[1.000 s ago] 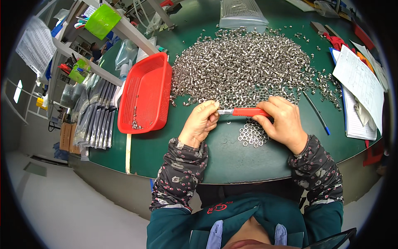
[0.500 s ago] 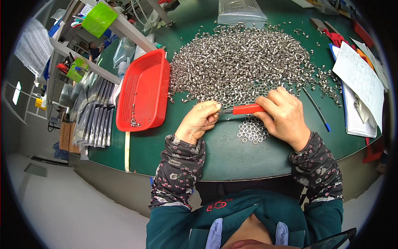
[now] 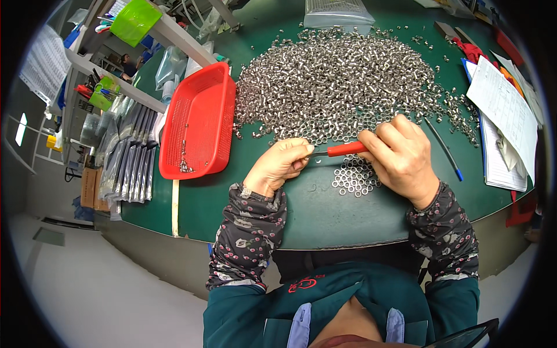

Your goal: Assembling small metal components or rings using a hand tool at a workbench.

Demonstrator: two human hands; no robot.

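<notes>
My right hand (image 3: pixel 403 158) is closed round the red handle of a hand tool (image 3: pixel 346 149) with a narrow metal end. That metal end points left and meets the fingertips of my left hand (image 3: pixel 277 164). Thumb and forefinger of the left hand are pinched together, and whatever they hold is hidden. Small metal rings (image 3: pixel 353 176) lie in a loose single layer on the green table, just below the tool and beside the right hand. Beyond both hands spreads a large heap of short metal sleeves (image 3: pixel 336 81).
A red plastic basket (image 3: pixel 223 130) with a few metal pieces stands left of the heap. On the right lie a blue-tipped pen (image 3: pixel 445 149) and stacked papers (image 3: pixel 503 107). Bagged dark parts (image 3: pixel 130 174) are stacked at the far left. Clear plastic packaging (image 3: pixel 339 16) sits behind the heap.
The tool's handle is tilted slightly more, its right end higher, and the right hand has turned a little with it. The left hand keeps its pinch. The whole view has shifted slightly.
</notes>
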